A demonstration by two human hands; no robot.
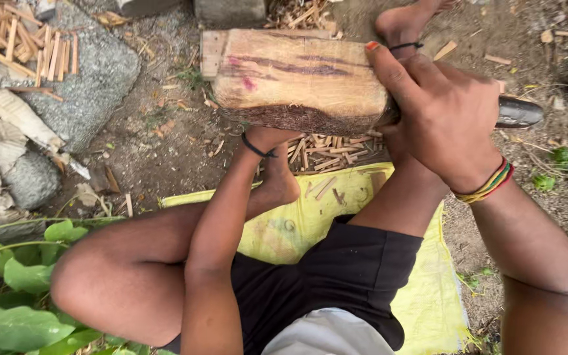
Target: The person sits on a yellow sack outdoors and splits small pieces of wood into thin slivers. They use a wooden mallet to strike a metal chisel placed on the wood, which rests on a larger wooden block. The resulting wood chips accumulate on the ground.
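Over yellow sheet (422,309) | right hand (445,115) clasps block's (300,79) end (blade (517,112) behind) | left hand (267,138) hidden, grip unclear

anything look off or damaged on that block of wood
The wood block bears pink-red and dark purple streaks across its pale top face, and its near edge is rough and fibrous. Split sticks lie scattered beneath it on the ground and yellow sheet. The right hand presses a dark tool against the block's end.
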